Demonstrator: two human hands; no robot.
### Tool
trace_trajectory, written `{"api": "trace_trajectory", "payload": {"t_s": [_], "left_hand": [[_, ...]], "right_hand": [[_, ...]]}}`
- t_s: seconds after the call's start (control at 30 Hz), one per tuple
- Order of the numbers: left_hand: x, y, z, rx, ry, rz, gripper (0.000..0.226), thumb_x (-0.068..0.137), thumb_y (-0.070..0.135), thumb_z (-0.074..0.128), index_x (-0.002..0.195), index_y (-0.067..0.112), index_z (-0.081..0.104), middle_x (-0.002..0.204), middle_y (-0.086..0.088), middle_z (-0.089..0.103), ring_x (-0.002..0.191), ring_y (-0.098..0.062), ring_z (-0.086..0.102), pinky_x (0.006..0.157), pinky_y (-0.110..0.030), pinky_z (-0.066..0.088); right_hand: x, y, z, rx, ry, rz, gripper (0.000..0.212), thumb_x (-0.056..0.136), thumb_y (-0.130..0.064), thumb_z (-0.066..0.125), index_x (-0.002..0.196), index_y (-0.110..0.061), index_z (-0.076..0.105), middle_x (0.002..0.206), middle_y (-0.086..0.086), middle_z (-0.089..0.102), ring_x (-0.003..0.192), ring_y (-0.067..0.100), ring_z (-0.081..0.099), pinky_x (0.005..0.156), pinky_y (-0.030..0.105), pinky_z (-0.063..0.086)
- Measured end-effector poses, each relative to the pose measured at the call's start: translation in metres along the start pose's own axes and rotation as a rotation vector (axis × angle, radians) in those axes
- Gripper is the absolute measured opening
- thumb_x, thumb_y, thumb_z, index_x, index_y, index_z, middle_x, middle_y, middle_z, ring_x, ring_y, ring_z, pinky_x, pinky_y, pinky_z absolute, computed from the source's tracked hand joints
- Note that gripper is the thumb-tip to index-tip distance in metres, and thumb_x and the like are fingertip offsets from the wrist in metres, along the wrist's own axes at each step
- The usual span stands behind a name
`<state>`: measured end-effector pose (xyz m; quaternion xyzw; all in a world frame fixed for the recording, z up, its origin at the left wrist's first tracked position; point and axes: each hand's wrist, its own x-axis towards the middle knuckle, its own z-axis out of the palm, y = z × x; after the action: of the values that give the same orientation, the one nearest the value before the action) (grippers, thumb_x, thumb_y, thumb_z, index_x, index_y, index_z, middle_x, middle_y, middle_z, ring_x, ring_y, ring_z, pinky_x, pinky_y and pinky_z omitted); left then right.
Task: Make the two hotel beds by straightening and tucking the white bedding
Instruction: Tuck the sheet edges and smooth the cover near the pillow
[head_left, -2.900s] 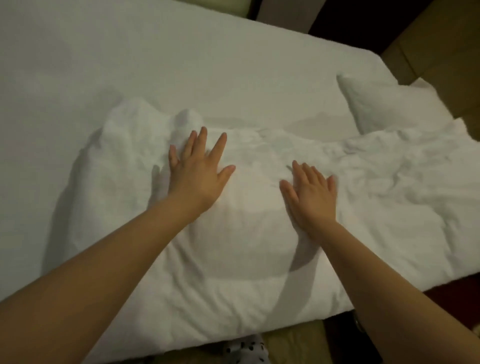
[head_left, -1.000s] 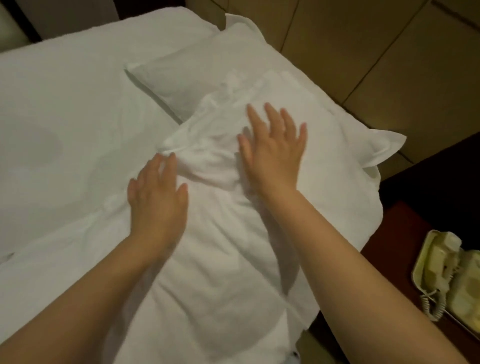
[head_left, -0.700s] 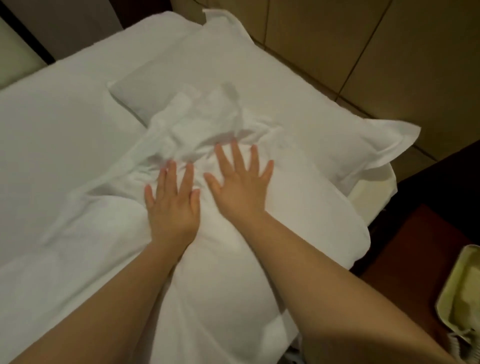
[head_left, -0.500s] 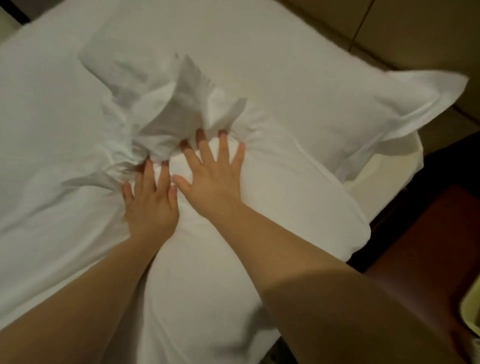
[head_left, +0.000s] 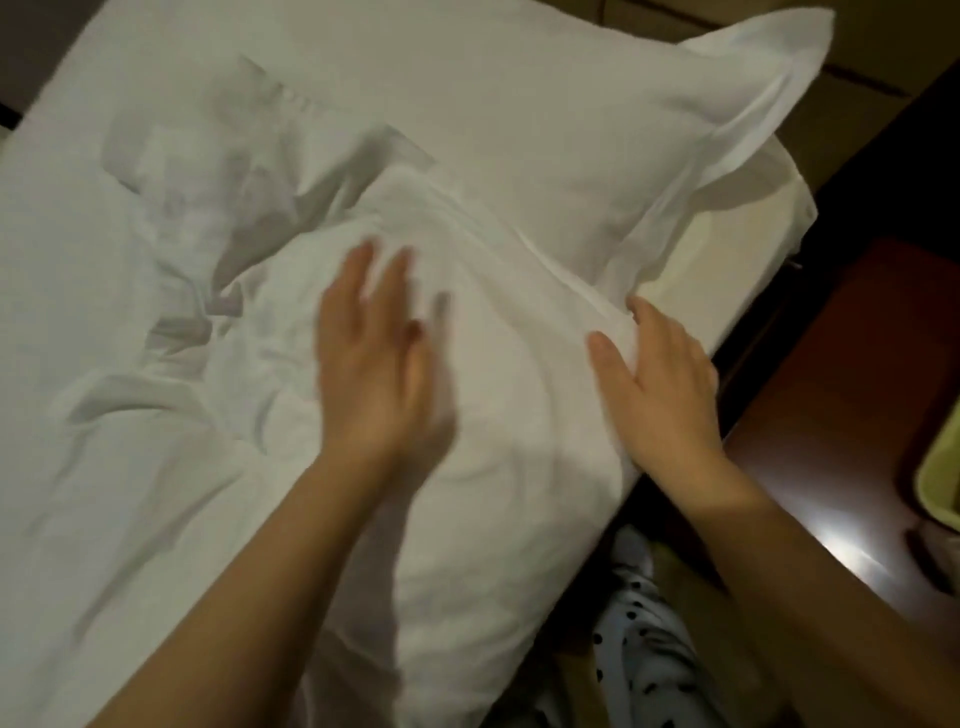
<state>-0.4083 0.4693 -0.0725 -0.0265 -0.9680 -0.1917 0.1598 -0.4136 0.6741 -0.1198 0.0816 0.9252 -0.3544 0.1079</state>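
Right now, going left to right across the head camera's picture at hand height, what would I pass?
Crumpled white bedding, left hand, right hand, reddish wooden nightstand, pale yellow-green object at the frame's edge.

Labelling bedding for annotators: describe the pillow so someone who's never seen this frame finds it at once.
Start at the bed, beside the dark red nightstand. At its head end lies the pillow, partly overlapped by the rumpled duvet. Unlike the creased duvet, it is smooth and has a flat flanged border ending in a pointed corner.
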Motion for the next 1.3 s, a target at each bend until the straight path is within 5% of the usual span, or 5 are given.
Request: {"api": "trace_trajectory", "payload": {"t_s": [0.23,0.33,0.5,0.67,1.3], "left_hand": [[0.062,0.062,0.038,0.232,-0.842,0.643,0.069,0.088,0.063,0.015,0.114,0.019,0.063,0.107,-0.006,0.066,0.104,-0.028,0.058,0.097,-0.042,0.033],[0.051,0.049,0.022,0.079,-0.689,0.787,0.056,0.092,0.059,0.029,0.074,0.015,0.058,0.065,-0.002,0.057,0.063,-0.026,0.054,0.067,-0.036,0.038],[-0.003,0.027,-0.02,0.029,-0.479,0.808,0.054,0.094,0.053,0.039,0.065,0.011,0.056,0.06,0.0,0.047,0.064,-0.017,0.039,0.067,-0.03,0.024],[-0.032,0.024,-0.034,0.024,-0.365,0.776,0.054,0.096,0.05,0.041,0.063,0.012,0.059,0.057,0.0,0.051,0.059,-0.018,0.045,0.068,-0.031,0.03],[-0.049,0.035,-0.042,-0.032,-0.215,0.77,0.048,0.101,0.033,0.043,0.064,0.009,0.061,0.056,-0.003,0.051,0.062,-0.016,0.039,0.066,-0.035,0.032]], "right_hand": [[-0.035,0.023,-0.015,0.647,-0.049,0.038,0.007,0.087,-0.041,0.063,0.092,-0.039,0.058,0.085,-0.016,0.062,0.077,-0.003,0.057,0.064,0.013,0.044],[-0.059,0.021,-0.017,0.478,0.03,-0.298,0.03,0.084,-0.044,0.057,0.105,-0.027,0.066,0.09,-0.022,0.057,0.085,0.005,0.053,0.077,0.019,0.038],[-0.096,0.03,-0.005,0.316,0.096,-0.553,0.027,0.087,-0.036,0.058,0.108,-0.019,0.062,0.099,-0.011,0.062,0.095,0.009,0.054,0.09,0.019,0.031],[-0.114,0.037,0.001,0.196,0.161,-0.536,0.032,0.084,-0.042,0.06,0.1,-0.016,0.052,0.118,0.011,0.059,0.11,0.02,0.048,0.098,0.024,0.032],[-0.105,0.052,-0.046,0.256,-0.117,-0.418,0.03,0.083,-0.049,0.054,0.081,-0.019,0.052,0.079,-0.002,0.053,0.079,0.004,0.039,0.08,0.014,0.028]]}}
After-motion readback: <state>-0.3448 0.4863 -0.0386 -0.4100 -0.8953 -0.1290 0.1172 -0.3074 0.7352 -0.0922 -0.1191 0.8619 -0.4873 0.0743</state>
